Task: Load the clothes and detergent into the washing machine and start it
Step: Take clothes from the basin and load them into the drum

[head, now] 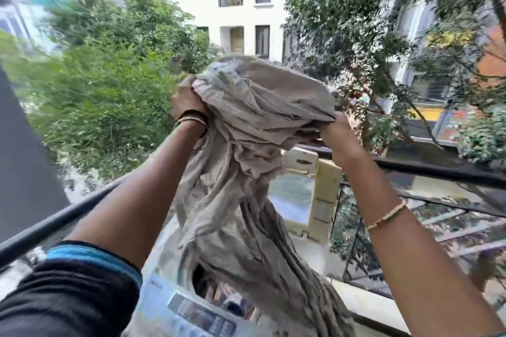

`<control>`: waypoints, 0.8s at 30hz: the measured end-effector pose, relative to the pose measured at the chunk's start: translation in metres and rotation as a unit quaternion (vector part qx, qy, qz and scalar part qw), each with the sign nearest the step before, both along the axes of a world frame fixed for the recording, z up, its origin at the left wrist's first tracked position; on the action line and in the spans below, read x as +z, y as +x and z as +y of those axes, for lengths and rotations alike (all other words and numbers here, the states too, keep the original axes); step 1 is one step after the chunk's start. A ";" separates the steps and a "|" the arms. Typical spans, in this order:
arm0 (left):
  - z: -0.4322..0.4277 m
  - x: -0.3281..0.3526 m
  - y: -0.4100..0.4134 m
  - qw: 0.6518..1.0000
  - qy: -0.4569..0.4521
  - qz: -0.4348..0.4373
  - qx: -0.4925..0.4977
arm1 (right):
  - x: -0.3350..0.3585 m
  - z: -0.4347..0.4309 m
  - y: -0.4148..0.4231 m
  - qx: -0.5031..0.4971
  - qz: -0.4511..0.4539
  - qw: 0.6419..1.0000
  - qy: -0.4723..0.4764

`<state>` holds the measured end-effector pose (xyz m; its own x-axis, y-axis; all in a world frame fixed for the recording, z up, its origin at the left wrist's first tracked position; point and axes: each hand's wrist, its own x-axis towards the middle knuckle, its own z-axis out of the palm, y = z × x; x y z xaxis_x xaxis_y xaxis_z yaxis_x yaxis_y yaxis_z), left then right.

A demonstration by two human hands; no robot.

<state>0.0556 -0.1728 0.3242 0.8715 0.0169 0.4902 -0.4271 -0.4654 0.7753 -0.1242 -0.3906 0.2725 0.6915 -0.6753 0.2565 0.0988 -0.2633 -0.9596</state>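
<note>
A large beige-grey cloth [246, 161] hangs from both my raised hands. My left hand [187, 102] grips its bunched top on the left, and my right hand [338, 135] grips it on the right. The cloth trails down into the open drum [216, 290] of a top-loading washing machine [164, 306] at the bottom centre. Some clothes show inside the drum. The machine's yellowed lid [323, 194] stands upright behind the cloth. Its control panel [201, 314] lies near the bottom edge.
A dark balcony railing [82, 205] runs across behind the machine, with a glass panel [410, 227] on the right. Beyond it are trees [109, 76] and a white building [241, 3]. A dark wall [24, 159] stands at the left.
</note>
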 end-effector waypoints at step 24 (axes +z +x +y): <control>0.023 -0.398 0.056 0.816 0.397 0.278 -0.314 | -0.361 0.129 0.033 0.106 0.600 0.780 -0.145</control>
<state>0.1120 -0.1500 -0.0737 0.6772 -0.6500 -0.3448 -0.4594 -0.7395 0.4919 -0.0917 -0.2615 -0.0888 0.6391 -0.5473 -0.5404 -0.7536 -0.5860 -0.2978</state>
